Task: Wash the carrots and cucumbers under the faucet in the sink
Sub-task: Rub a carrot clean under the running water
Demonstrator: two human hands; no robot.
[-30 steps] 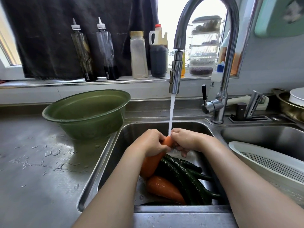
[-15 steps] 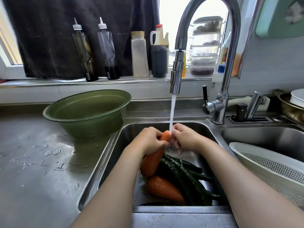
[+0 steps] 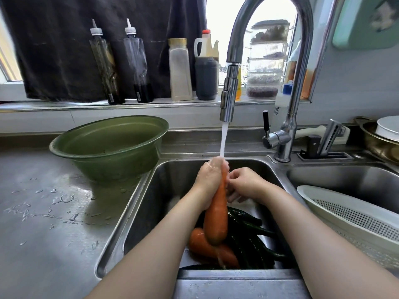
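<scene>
The carrot (image 3: 216,219) now stands steeper under the faucet (image 3: 230,100), above the sink (image 3: 164,190). We see the left hand (image 3: 210,180) fingers wrapped round its top; the right hand (image 3: 246,185) fingers curl beside it, hold uncertain. The cucumbers (image 3: 254,238) await rinsing.

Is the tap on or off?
On. A white stream of water falls from the faucet onto the left hand gripping a carrot.

faucet (image 3: 228,98) overhead, green basin (image 3: 108,147) left
</scene>
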